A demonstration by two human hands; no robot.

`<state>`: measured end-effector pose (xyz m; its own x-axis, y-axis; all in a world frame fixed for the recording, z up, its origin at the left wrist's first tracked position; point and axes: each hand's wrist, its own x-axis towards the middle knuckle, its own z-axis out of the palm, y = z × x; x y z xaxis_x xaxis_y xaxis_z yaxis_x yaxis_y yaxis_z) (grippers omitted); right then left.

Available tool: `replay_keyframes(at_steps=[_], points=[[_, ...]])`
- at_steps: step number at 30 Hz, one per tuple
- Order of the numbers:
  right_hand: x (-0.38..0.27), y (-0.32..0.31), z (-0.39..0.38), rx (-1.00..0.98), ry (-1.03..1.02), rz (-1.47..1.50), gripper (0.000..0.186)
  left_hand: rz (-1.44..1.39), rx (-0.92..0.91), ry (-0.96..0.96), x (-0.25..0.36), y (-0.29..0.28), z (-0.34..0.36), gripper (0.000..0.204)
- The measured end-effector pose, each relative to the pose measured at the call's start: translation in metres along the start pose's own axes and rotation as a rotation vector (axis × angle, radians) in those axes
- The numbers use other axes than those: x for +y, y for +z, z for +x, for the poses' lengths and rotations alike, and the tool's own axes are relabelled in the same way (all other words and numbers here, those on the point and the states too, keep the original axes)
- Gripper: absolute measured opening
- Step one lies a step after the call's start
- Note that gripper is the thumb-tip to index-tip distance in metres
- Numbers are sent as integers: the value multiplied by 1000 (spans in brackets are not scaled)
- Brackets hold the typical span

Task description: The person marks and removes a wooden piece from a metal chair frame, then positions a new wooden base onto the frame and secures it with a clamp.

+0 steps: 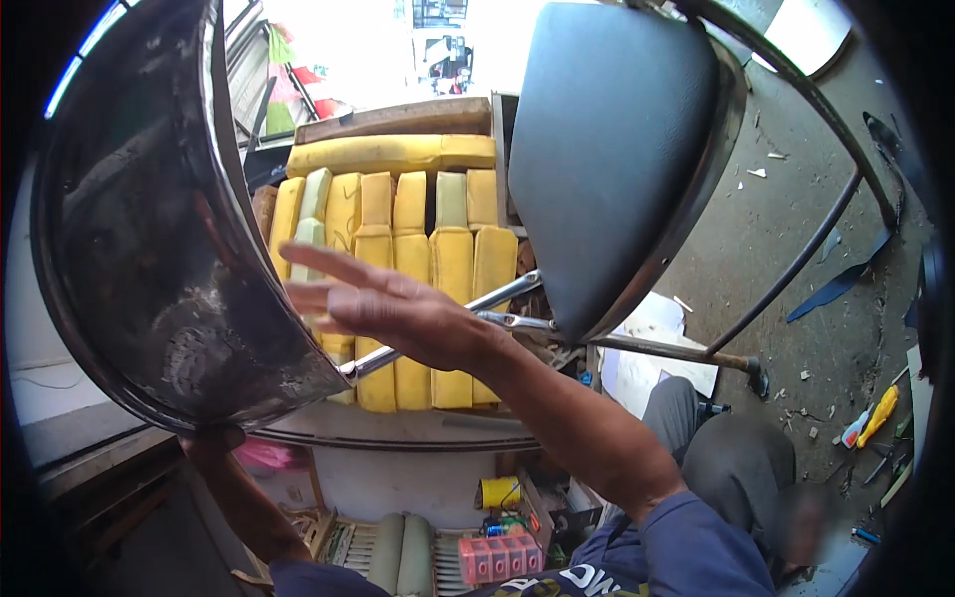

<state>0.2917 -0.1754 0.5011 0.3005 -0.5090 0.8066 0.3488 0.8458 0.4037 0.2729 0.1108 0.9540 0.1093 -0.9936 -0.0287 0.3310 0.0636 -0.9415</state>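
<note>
A chair with a metal frame lies tilted across the view. Its curved dark backrest (pixel 139 229), scuffed and rimmed with shiny metal, fills the left side. The padded grey seat (pixel 617 149) is on the right, joined to the backrest by chromed bars (pixel 507 291). My left hand (pixel 214 440) grips the lower rim of the backrest from beneath; its fingers are mostly hidden behind it. With fingers stretched out and nothing held, my right hand (pixel 383 308) is beside the backrest's inner edge, above the chromed bars.
Yellow foam blocks (pixel 398 259) lie in rows beyond my right hand. At the lower right a person (pixel 736 458) crouches close by. A yellow-handled tool (pixel 877 416) and scraps lie on the floor. A pink drawer box (pixel 500 559) stands below.
</note>
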Motion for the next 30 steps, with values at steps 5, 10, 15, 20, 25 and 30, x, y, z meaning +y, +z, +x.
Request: replay_keyframes(at_steps=[5,10,15,20,25,30], points=[[-55,28,21,87,-46,-41,64,-263,-22,-89,30,12,7,31],[-64,55,23,226,-202,-234,52,-626,-44,-253,45,0,28,33],[-63,74,39,278,-375,-137,48,-973,-70,-423,64,-2,47,35],[-70,67,39,306,-326,-374,42,-1247,-102,-534,76,-4,60,38],[-74,67,40,284,-289,-226,46,-1453,-139,-589,78,-10,72,41],[-73,65,43,256,-301,-121,44,-1610,-200,-621,75,-23,75,44]])
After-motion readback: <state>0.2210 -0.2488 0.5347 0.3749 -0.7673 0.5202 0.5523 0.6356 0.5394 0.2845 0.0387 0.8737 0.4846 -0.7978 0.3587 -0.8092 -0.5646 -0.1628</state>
